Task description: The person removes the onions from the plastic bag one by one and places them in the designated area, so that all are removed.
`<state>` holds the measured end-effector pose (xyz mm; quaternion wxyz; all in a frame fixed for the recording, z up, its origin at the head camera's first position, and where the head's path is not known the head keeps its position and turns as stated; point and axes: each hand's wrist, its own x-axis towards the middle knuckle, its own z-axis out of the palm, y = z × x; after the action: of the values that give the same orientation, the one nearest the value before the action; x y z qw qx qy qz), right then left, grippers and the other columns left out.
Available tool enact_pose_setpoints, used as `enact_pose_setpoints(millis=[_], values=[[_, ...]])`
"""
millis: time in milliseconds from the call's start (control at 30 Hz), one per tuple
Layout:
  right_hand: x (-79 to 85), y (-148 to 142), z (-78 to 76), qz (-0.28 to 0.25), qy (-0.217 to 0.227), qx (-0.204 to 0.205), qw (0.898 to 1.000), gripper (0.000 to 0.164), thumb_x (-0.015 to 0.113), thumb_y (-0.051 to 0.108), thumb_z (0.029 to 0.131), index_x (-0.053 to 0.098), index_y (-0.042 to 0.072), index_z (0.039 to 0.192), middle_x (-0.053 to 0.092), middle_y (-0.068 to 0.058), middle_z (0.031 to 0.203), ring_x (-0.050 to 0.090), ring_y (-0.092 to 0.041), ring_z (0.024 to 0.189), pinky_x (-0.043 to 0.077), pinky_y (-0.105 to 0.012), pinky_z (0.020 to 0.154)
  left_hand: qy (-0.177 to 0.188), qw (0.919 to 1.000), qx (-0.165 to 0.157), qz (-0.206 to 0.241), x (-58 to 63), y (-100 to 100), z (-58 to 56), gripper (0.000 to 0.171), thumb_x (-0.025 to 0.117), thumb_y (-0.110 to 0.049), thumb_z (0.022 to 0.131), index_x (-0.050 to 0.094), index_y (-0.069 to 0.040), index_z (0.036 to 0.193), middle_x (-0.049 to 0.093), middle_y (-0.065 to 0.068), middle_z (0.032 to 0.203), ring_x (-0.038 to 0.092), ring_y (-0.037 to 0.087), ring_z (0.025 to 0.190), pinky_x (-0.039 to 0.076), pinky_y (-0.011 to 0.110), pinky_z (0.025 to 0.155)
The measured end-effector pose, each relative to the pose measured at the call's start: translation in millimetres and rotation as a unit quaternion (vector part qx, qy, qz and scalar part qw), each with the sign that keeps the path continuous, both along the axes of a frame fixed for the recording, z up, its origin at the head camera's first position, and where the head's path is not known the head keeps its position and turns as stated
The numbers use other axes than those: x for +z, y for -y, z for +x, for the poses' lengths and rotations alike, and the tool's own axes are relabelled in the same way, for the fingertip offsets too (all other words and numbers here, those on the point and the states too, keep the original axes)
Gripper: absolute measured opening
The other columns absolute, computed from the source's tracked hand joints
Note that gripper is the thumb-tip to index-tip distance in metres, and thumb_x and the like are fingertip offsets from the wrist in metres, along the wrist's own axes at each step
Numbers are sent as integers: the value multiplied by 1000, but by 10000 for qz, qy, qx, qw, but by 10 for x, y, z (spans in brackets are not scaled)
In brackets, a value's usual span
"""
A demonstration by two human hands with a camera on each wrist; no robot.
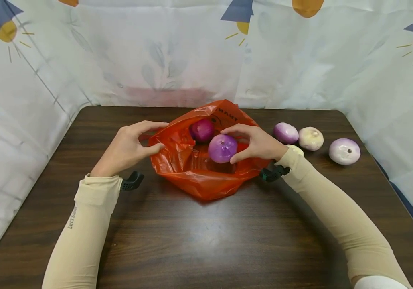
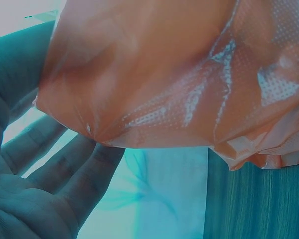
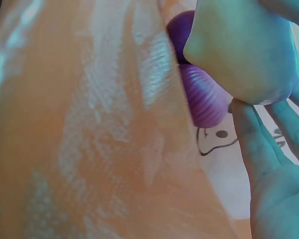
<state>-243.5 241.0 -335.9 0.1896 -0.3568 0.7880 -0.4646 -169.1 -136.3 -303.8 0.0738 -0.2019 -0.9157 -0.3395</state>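
Note:
A red-orange plastic bag (image 1: pixel 206 186) lies on the table with its mouth spread wide. At its left rim, my left hand (image 1: pixel 127 146) holds the plastic, thumb and fingers apart; in the left wrist view the film hides some fingertips. My right hand (image 1: pixel 255 142) reaches over the bag's mouth and grips a purple onion (image 1: pixel 222 148) between thumb and fingers. Behind that onion, a darker red onion (image 1: pixel 202 130) sits inside the bag. The right wrist view shows the gripped onion (image 3: pixel 244 55) close up, with purple onions (image 3: pixel 203 97) beyond it in the bag.
Right of the bag on the dark wooden table (image 1: pixel 199 249) lie a purple-white onion (image 1: pixel 286 133), a whitish onion (image 1: pixel 311 138) and a larger pale purple onion (image 1: pixel 344 151). Another pale one (image 1: pixel 295 150) is mostly hidden by the right wrist. A patterned white cloth (image 1: pixel 192 52) hangs behind.

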Motion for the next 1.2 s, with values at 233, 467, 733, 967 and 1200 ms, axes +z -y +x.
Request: enact_pose_setpoints(millis=[233,467,733,967,1200], values=[[51,-61,57,-327,200,-26,9993,76,91,8,77,56,11,145,59,-5,144,57,-20,135,50,-30,115,-42,10000,4,-78,3,-27,0,51,82,-12,88,68,-20,136,71,3,134,69,25,117,57,48,100],[89,-104,127,-480,329,-52,9983,77,91,7,77,56,10,145,60,-6,143,59,-20,134,50,-28,114,-29,9999,40,-162,-5,-37,-1,51,82,-13,89,67,-22,137,71,1,133,69,23,117,58,45,98],[154,-173,219,-839,346,-56,9959,77,90,0,75,56,8,144,61,-8,143,57,-23,136,51,-30,114,-88,9998,34,-196,-11,-19,-9,51,81,-13,89,67,-25,137,71,-1,133,70,22,117,51,15,94],[200,-295,322,-1055,363,-232,9935,78,90,-2,74,56,8,144,61,-6,144,56,-20,138,50,-28,114,33,9999,44,-121,-18,-16,-13,51,81,-14,90,67,-25,137,71,0,134,70,23,117,46,5,90],[224,-474,413,-1149,87,-421,9925,79,88,-5,74,54,4,145,61,-5,143,57,-17,135,53,-26,111,73,9999,42,-58,-8,-31,-7,51,81,-15,90,67,-27,137,71,0,134,70,24,117,44,1,88]])
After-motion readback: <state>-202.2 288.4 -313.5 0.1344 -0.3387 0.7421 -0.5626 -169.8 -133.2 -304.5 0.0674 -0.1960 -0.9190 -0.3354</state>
